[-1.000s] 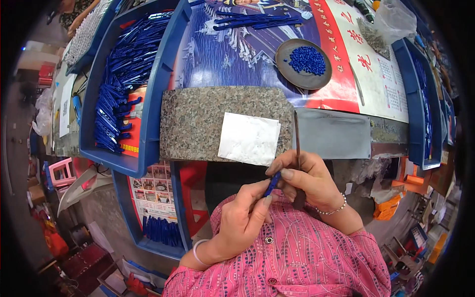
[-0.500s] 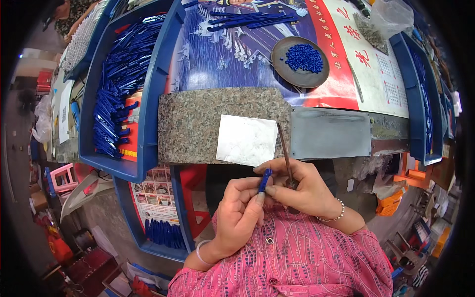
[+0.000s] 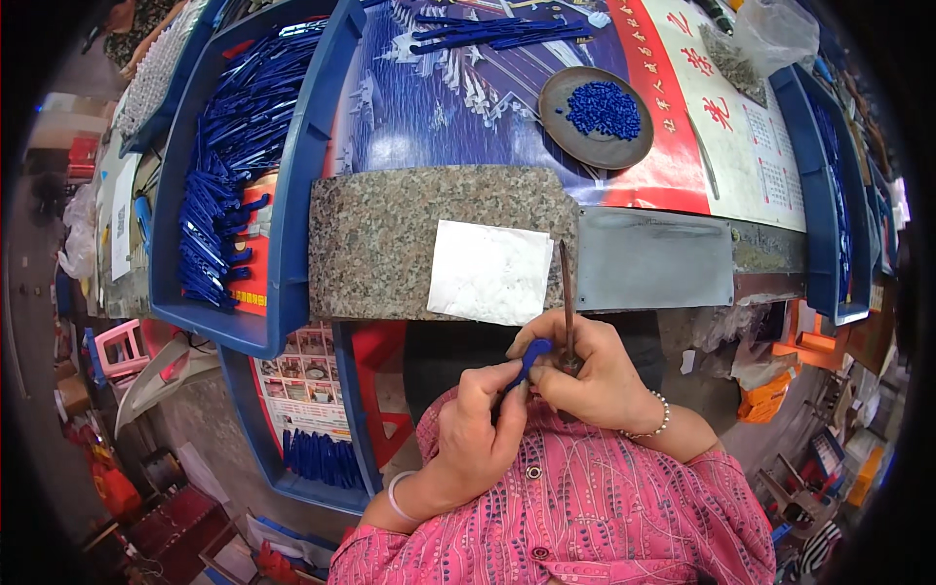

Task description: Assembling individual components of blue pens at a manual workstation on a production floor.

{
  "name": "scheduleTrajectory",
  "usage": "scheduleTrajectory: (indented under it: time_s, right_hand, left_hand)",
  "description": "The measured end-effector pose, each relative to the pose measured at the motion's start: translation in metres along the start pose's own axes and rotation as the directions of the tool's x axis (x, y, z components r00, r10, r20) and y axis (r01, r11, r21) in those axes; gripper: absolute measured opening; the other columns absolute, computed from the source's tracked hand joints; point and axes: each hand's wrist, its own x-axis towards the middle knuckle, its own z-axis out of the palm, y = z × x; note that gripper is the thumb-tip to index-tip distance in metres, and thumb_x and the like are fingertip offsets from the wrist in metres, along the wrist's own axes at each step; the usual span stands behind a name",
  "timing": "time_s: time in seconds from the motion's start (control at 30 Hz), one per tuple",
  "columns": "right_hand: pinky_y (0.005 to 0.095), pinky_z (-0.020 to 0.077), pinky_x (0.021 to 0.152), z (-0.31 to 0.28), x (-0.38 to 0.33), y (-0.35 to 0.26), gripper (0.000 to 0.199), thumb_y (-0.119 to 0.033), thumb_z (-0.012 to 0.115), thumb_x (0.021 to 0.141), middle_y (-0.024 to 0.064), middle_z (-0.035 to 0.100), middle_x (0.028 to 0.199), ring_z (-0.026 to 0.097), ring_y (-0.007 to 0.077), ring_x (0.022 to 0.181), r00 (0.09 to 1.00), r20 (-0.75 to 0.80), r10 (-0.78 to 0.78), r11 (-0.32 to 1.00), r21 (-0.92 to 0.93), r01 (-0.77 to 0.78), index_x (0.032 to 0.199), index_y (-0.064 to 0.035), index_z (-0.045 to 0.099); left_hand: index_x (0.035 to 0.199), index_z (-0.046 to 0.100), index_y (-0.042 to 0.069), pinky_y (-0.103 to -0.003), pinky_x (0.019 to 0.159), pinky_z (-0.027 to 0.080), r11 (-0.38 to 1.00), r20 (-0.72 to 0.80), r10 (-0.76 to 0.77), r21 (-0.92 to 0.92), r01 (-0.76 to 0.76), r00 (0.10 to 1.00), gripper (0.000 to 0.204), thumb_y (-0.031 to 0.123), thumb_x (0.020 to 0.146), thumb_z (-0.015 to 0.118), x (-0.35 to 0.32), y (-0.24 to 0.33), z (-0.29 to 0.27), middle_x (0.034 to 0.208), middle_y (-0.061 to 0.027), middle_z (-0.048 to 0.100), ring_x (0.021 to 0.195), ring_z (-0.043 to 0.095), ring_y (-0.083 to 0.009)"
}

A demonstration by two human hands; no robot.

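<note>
Close in front of my body, both hands meet around a slim blue piece with a rounded end. My left hand pinches its lower part between thumb and fingers. My right hand is closed around a thin dark rod-shaped tool, its tip pointing up and away. The right thumb and fingertips also touch the blue piece beside the tool; the tool's lower end is hidden in that hand. Beyond the hands, a white paper sheet lies on a speckled stone slab.
A blue tray full of long blue strips stands at left, a lower tray with more below it. A round dish holds tiny blue parts. A grey plate lies right; another tray stands farther right.
The blue piece has turned in my fingers and shows a broader side, leaning to the right. The tool stands more upright, and my left hand has shifted its grip.
</note>
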Motion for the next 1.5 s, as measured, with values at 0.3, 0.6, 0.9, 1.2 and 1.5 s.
scheduleTrajectory:
  time_s: [0.3,0.6,0.9,1.2,1.5]
  right_hand:
    - [0.0182,0.0440,0.053,0.009,-0.003,0.004,0.022,0.003,0.050,0.077,0.0040,0.057,0.082,0.054,0.0043,0.059,0.998,-0.057,0.039,0.998,0.050,-0.036,0.099,0.0030,0.053]
    - [0.0173,0.0382,0.047,0.000,-0.005,-0.015,0.023,-0.004,0.044,0.089,0.0053,0.059,0.070,0.049,0.0041,0.049,0.994,0.013,0.105,0.961,0.254,-0.105,0.107,0.0059,0.054]
    - [0.0164,0.0364,0.046,-0.006,-0.003,-0.010,0.024,-0.010,0.044,0.093,0.0040,0.058,0.070,0.046,0.0031,0.048,0.999,-0.044,-0.001,0.986,0.164,0.008,0.108,0.0062,0.054]
    - [0.0189,0.0388,0.050,-0.016,0.021,-0.019,0.020,-0.006,0.046,0.091,0.0076,0.066,0.085,0.049,0.0041,0.054,0.977,-0.121,-0.174,0.946,-0.295,0.132,0.106,0.0022,0.056]
    - [0.0218,0.0431,0.059,-0.015,0.024,-0.038,0.019,-0.004,0.049,0.089,0.0069,0.067,0.084,0.054,0.0069,0.066,0.981,-0.103,-0.162,0.932,-0.343,0.118,0.105,0.0023,0.056]
  left_hand:
    - [0.107,0.043,-0.005,-0.019,0.059,0.046,0.999,0.012,0.015,0.034,-0.016,1.000,0.020,-0.004,0.088,0.048,0.000,0.001,0.002,0.089,-0.0136,0.061,0.072,0.059,-0.0085]
    - [0.111,0.039,0.001,-0.017,0.043,0.036,0.788,0.183,-0.271,-0.521,0.327,0.945,0.017,0.002,0.094,0.040,0.002,0.019,-0.010,0.080,-0.0133,0.059,0.048,0.045,-0.0046]
    - [0.109,0.042,0.000,-0.018,0.040,0.035,0.605,0.279,-0.385,-0.644,0.469,0.880,0.018,0.010,0.095,0.039,0.005,0.025,-0.015,0.073,-0.0148,0.059,0.041,0.044,-0.0078]
    - [0.109,0.045,0.000,-0.019,0.038,0.034,0.535,0.293,-0.393,-0.698,0.476,0.872,0.020,0.013,0.094,0.042,0.007,0.018,-0.018,0.070,-0.0136,0.058,0.039,0.042,-0.0086]
    - [0.109,0.045,0.001,-0.019,0.035,0.029,0.346,0.375,-0.386,-0.788,0.509,0.843,0.021,0.016,0.094,0.041,0.015,0.010,-0.028,0.064,-0.0098,0.053,0.036,0.037,-0.0079]
